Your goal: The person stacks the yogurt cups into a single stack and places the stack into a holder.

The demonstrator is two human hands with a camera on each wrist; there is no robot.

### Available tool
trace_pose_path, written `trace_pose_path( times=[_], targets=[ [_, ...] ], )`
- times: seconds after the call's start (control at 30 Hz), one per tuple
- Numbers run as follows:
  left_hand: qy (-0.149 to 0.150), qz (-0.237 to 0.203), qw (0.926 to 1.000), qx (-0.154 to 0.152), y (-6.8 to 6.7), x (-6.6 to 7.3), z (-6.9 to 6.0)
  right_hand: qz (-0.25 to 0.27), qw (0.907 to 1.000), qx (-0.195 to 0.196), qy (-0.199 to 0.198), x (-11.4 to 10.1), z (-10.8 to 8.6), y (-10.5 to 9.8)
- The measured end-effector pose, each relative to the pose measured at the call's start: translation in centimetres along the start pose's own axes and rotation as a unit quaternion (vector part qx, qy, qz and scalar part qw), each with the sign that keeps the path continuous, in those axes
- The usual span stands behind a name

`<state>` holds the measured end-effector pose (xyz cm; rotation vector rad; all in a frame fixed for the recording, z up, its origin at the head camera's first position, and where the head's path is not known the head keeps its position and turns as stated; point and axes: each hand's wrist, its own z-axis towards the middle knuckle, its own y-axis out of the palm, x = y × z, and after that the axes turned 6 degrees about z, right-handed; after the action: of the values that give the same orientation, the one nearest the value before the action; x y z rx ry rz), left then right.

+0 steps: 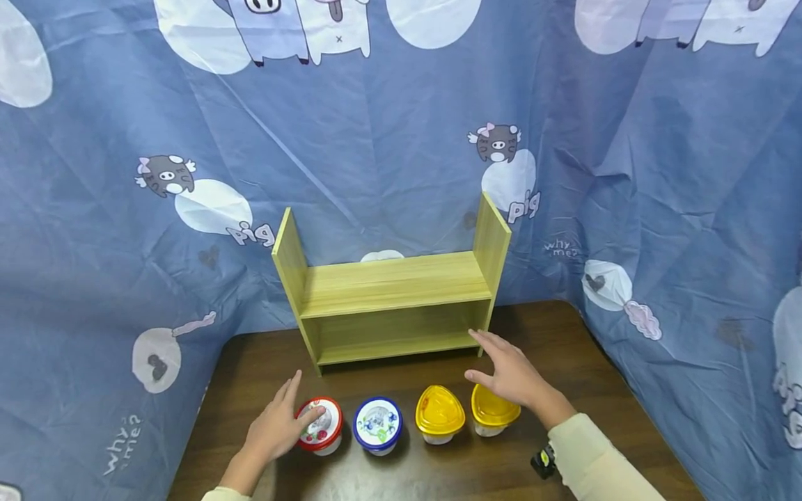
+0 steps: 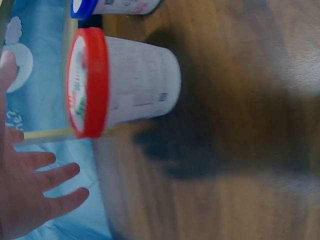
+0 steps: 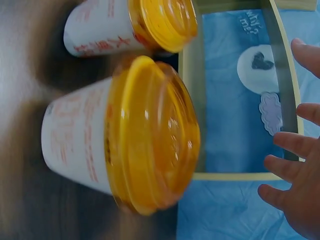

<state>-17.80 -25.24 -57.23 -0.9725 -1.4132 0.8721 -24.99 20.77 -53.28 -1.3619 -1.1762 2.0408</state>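
Four containers is more than I count here, so: several lidded tubs stand in a row on the table. Leftmost is a white tub with a red-rimmed lid (image 1: 331,433), partly covered by the thumb of my left hand (image 1: 273,426). Beside it stands a blue-rimmed tub (image 1: 378,423). Two white cups with yellow lids follow, the inner yellow-lidded cup (image 1: 440,412) and the outer yellow-lidded cup (image 3: 145,140). My right hand (image 1: 510,372) hovers above the outer one, fingers spread. The left wrist view shows a gap between my left fingers (image 2: 60,177) and the red-rimmed tub.
Behind the row stands a two-tier wooden shelf (image 1: 395,282) with raised side panels. A blue printed curtain (image 1: 376,139) hangs behind and beside the dark wooden table (image 1: 263,355). A small black device (image 1: 543,462) sits at my right wrist.
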Motion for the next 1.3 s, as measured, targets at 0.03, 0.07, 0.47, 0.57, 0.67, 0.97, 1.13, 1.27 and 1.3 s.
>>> trace_pose_path(
  times=[0.03,0.07,0.47,0.57,0.67,0.97,1.13,1.27,1.3],
  targets=[
    [-0.005,-0.015,0.9999,-0.005,0.2,-0.1,-0.1,0.006,1.0000,0.000,0.001,-0.2,0.0,0.2],
    [-0.006,-0.032,0.9995,-0.006,0.5,-0.3,-0.1,0.011,0.9999,0.000,0.001,-0.3,0.0,0.4],
    [0.016,-0.243,0.9679,0.061,4.8,-1.7,-1.2,0.081,0.9967,-0.006,0.003,-3.1,0.6,1.7],
    [-0.006,-0.270,0.9615,0.053,5.7,-2.0,-1.9,0.090,0.9957,-0.019,0.011,-3.9,0.7,2.1],
    [-0.020,-0.293,0.9546,0.050,6.3,-2.2,-2.3,0.088,0.9953,-0.037,0.018,-4.8,0.8,2.6],
    [-0.014,-0.307,0.9489,0.073,8.3,-2.4,-2.6,0.098,0.9926,-0.070,0.016,-6.5,1.3,4.1],
    [-0.021,-0.319,0.9436,0.086,9.0,-2.3,-2.6,0.089,0.9902,-0.106,0.017,-7.9,1.7,5.4],
    [-0.024,-0.333,0.9367,0.105,9.4,-2.1,-2.6,0.070,0.9898,-0.125,-0.004,-9.2,2.2,6.6],
    [-0.026,-0.338,0.9343,0.109,9.6,-2.0,-2.5,0.062,0.9900,-0.126,-0.010,-9.4,2.4,7.0]
  ],
)
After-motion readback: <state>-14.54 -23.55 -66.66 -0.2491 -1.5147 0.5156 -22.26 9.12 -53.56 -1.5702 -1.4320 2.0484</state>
